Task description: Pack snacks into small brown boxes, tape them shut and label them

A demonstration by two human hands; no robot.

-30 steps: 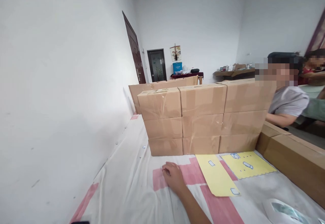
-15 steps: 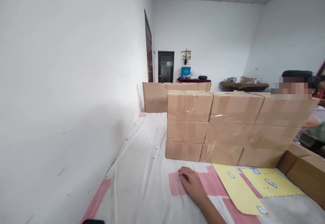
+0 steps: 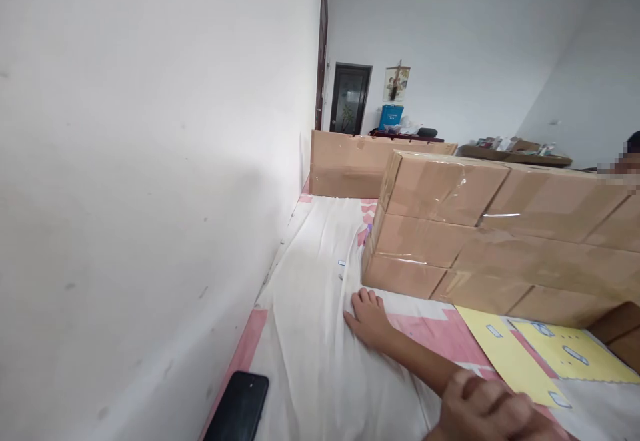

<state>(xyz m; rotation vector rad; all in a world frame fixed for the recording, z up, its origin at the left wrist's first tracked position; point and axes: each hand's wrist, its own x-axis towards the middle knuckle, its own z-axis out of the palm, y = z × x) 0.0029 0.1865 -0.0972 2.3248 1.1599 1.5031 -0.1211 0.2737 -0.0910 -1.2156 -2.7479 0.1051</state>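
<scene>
My right hand [image 3: 370, 321] lies palm down on the white and pink cloth [image 3: 310, 347], fingers a little spread and nothing held. It rests just in front of the near left corner of a stack of taped cardboard boxes [image 3: 490, 227]. At the bottom right, my left hand [image 3: 485, 407] has its fingers bent around my right forearm; its wrist is cut off by the frame edge. Yellow paper sheets [image 3: 515, 354] lie beyond the forearm, to the right. A black phone [image 3: 237, 407] is at the cloth's left edge.
A white wall [image 3: 150, 161] runs along the left side. Farther back stands another cardboard piece [image 3: 350, 164]. A brown box [image 3: 620, 331] is at the right edge. Part of a person's head [image 3: 631, 154] shows at the far right, beyond the boxes.
The view has turned left and down, bringing the phone further in. My right hand has opened out flatter on the cloth. My left hand has come into view onto my right forearm.
</scene>
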